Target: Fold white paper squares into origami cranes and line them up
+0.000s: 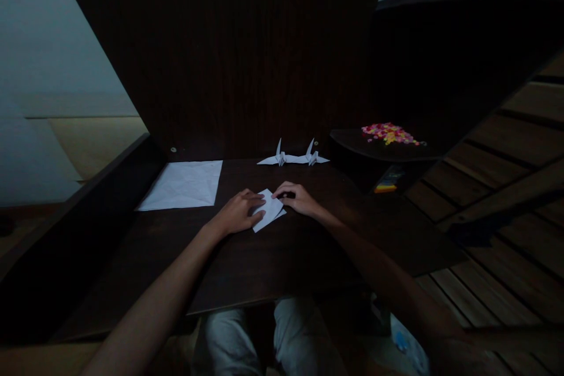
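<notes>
A small folded white paper (267,214) lies on the dark desk in front of me, with a loose layer showing at its right side. My left hand (241,210) rests on its left part, fingers spread over the surface. At the upper right corner my right hand (298,197) pinches the paper's edge between thumb and fingers. Behind the hands stand two joined white origami cranes (297,159). To the left is a larger creased sheet of white paper (185,185), lying flat.
A low dark side wall (83,205) bounds the desk (247,282) on the left, and a tall dark panel (264,59) rises behind. On a small corner shelf (352,144) at right sits a pile of colourful small pieces (390,133). Wooden slats (506,129) stand farther right.
</notes>
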### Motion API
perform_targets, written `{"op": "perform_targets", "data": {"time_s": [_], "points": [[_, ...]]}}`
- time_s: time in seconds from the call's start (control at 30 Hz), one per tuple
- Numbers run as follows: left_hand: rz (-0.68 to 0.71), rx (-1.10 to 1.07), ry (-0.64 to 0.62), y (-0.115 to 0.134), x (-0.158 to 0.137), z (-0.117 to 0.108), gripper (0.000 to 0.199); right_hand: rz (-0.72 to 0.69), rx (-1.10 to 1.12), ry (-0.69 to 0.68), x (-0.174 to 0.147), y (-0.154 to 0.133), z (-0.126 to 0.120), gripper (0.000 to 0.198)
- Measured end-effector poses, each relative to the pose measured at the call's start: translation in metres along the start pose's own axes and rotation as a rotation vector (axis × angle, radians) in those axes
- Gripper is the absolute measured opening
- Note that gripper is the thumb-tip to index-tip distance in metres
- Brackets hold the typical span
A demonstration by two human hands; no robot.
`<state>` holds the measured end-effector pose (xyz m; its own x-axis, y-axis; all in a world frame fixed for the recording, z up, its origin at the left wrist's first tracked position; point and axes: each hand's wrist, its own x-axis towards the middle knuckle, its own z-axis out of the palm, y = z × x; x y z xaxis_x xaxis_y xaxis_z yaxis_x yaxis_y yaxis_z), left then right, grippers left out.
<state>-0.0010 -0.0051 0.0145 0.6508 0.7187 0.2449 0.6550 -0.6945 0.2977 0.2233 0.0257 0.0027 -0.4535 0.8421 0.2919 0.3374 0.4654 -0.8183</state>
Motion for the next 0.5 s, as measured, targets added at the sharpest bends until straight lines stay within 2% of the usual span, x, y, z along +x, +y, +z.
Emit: {"op": "perform_targets", "data": {"time_s": [0.17,0.5], "points": [[0.0,-0.068,-0.008,0.005,0.0,-0.006,0.041,-0.089,-0.066,-0.015,-0.002,0.002,-0.002,0.015],[-0.094,-0.183,0.024,0.014,-0.001,-0.01,0.052,-0.131,-0.143,0.01,-0.003,-0.002,0.002,0.004]]}}
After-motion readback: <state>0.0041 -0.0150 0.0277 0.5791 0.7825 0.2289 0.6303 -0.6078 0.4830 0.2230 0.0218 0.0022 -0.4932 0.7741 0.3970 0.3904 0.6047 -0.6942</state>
